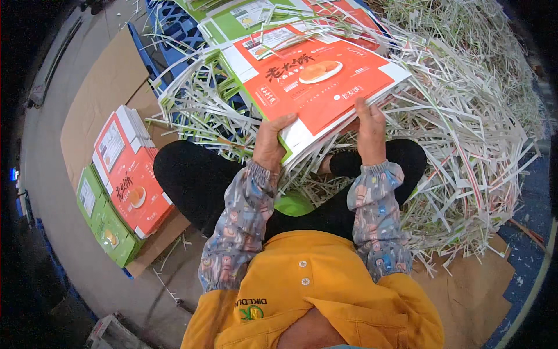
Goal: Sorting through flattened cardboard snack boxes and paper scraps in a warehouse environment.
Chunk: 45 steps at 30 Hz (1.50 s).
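In front of me is a thick stack of printed red, white and green cardboard sheets [314,93], tilted, with a red sheet on top showing a plate of round cakes. My left hand [269,141] grips its near left corner, thumb on top and the fingers mostly hidden. At the near right edge, my right hand [371,131] pinches the sheets with its thumb over them. More green sheets [226,26] and red sheets lie behind the stack. Loose paper strips cling along the left and far sides of it.
A large heap of shredded paper strips [459,128] spreads to the right. On brown cardboard [96,116] at the left lie neat piles of red sheets [136,186] and green sheets [104,215]. A blue slatted pallet [174,38] shows underneath. Something round and green [293,204] sits between my legs.
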Motion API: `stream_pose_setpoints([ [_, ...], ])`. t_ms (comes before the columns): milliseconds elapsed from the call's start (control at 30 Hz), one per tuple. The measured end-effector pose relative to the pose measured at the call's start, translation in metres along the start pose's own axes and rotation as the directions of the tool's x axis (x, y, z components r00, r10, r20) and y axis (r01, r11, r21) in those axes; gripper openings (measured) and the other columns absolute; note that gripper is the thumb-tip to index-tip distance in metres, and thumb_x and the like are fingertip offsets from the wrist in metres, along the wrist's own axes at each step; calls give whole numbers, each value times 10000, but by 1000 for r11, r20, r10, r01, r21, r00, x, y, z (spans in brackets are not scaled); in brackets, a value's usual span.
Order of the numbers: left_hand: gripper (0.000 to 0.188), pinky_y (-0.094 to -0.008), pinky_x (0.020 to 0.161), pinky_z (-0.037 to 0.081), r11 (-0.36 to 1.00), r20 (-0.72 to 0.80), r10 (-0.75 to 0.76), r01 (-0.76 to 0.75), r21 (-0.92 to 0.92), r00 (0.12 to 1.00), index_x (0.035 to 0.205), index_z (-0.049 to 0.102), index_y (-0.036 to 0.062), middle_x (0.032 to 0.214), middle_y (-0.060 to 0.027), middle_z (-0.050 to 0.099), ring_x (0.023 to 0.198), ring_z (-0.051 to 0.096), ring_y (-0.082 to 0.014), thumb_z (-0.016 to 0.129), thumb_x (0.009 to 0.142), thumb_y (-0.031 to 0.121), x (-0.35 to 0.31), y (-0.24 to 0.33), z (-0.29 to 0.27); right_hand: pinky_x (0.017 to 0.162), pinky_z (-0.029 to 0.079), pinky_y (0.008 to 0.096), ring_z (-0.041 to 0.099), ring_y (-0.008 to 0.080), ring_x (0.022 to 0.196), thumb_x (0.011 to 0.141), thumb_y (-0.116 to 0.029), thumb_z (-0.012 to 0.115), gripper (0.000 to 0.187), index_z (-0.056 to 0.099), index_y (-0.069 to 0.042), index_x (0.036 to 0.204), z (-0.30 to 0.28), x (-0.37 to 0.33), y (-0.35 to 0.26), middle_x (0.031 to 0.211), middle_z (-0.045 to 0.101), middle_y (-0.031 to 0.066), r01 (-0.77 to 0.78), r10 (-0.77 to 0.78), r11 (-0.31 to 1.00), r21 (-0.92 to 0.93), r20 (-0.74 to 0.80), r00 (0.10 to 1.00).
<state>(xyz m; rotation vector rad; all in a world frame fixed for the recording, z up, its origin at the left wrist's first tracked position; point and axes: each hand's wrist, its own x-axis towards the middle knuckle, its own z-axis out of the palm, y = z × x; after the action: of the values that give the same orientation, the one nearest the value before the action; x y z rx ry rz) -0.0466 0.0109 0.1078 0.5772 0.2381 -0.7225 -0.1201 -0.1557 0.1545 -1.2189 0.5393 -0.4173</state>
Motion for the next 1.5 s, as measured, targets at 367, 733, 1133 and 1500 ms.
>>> stream_pose_setpoints([
  [367,478,-353,802,475,989,17,-34,36,-143,999,1108,414,-40,1043,-169,528,907,562,-268,598,667,-14,-11,10,6,533,448,233,550,115,604,838,-273,509,269,528,-14,907,8,-8,-17,714,561,28,100,-97,907,-409,28,995],
  [733,444,-384,762,496,993,32,69,-65,-98,997,1101,407,-50,1027,-184,534,879,575,-278,576,695,14,-12,6,-6,431,438,253,549,130,494,829,-251,513,307,534,21,689,26,-26,-21,586,564,77,9,-5,997,-73,49,999],
  [1133,453,-350,784,478,991,18,61,-59,-117,998,1094,423,-59,1004,-167,550,862,579,-266,596,688,46,-3,4,-3,416,464,272,557,166,472,805,-235,517,267,536,31,793,19,2,-8,643,580,97,2,-8,999,44,140,990],
  [1500,426,-375,786,486,994,-35,53,-56,-89,998,1088,414,-59,1010,-189,543,877,575,-281,578,711,53,1,-3,-15,426,466,279,559,179,456,797,-267,526,318,555,50,791,12,0,1,621,579,106,-72,66,997,31,172,983],
])
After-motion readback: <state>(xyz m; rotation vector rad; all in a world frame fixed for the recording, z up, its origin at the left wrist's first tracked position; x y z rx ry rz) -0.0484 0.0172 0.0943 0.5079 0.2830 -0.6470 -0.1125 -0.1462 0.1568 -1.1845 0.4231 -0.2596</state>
